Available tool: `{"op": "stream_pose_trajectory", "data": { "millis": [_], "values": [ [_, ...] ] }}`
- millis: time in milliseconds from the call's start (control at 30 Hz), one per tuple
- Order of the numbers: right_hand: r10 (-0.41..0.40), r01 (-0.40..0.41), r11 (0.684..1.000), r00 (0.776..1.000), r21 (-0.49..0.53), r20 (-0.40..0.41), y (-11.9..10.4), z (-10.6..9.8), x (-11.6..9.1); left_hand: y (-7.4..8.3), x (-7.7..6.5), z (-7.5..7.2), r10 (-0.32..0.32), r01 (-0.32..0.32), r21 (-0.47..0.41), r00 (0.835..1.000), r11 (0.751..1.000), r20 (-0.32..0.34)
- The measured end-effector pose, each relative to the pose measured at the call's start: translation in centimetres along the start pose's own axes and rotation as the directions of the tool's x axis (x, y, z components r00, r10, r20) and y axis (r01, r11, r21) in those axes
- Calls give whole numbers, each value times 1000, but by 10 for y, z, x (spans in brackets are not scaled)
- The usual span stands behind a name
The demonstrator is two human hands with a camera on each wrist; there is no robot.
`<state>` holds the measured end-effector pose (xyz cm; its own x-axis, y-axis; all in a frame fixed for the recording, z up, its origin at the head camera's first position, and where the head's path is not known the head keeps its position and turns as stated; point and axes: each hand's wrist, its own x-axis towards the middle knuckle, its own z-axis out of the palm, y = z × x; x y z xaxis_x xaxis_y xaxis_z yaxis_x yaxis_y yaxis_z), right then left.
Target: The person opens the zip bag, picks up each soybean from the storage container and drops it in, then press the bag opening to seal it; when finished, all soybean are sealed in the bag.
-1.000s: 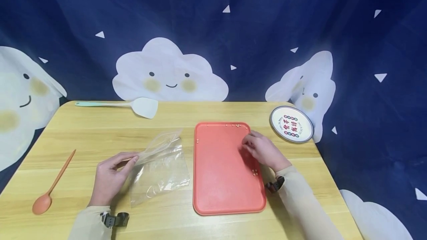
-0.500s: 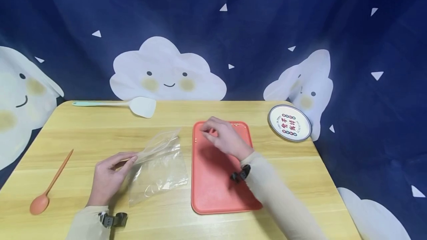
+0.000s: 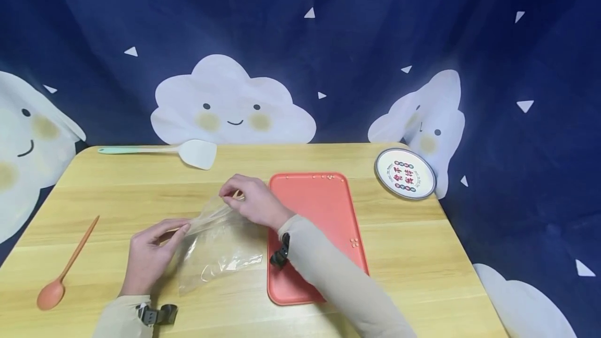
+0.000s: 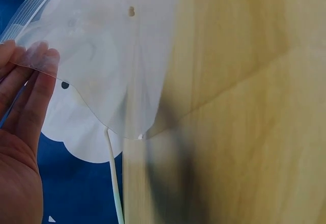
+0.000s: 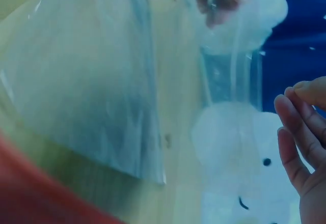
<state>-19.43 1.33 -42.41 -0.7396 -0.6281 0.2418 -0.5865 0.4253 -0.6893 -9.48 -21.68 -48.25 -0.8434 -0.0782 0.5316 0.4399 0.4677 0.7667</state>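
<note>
Both of your hands are at the mouth of a clear zip bag [image 3: 223, 257]: your left hand [image 3: 149, 254] pinches its left end between thumb and fingers, while your right hand [image 3: 255, 202] is at the other end, its thumb and fingertips brought close together. You cannot tell from these views whether those right fingertips grip the film or something small. The bag slopes down from your left fingers toward the table [image 3: 436, 254], its body spread between you and the far edge. Just to its right, partly under your right forearm, you have a red tray [image 3: 310, 207] with small pale pieces [image 3: 354, 243] grouped near its right edge and more along its far edge. Beyond the tray's far right corner is a round plate [image 3: 406, 173] bearing red characters. A white spatula [image 3: 194, 153] lies along the table's far left edge, and an orange spoon [image 3: 50, 295] rests well to your left.
</note>
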Motion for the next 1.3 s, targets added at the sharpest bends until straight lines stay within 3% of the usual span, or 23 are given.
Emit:
{"op": "stream_pose_trajectory", "data": {
  "millis": [233,467,633,800,1033,1100,1200,1300],
  "values": [
    [18,-8,993,996,-116,82,-3,18,9,-2,-2,0,2,-2,-3,1000,1000,5],
    [13,-8,997,998,-78,63,-4,7,-2,1,-1,-2,-14,14,-11,1000,1000,9],
    [19,-18,998,999,-66,25,0,-22,-17,-1,-1,-2,-16,16,15,1000,1000,14],
    [85,-83,993,996,-85,21,6,-63,-42,2,0,0,-33,33,6,999,999,21],
    [115,-122,971,992,-205,-47,23,-118,-90,31,6,3,-29,30,-2,999,1000,22],
    [113,-124,961,992,-248,-60,30,-127,-103,35,7,2,-11,11,-6,1000,1000,16],
    [123,-136,947,991,-292,-61,40,-136,-123,24,5,0,-4,4,-7,1000,1000,9],
    [149,-152,933,988,-325,-34,48,-140,-141,25,5,-1,-5,5,-3,1000,1000,7]
  ]
}}
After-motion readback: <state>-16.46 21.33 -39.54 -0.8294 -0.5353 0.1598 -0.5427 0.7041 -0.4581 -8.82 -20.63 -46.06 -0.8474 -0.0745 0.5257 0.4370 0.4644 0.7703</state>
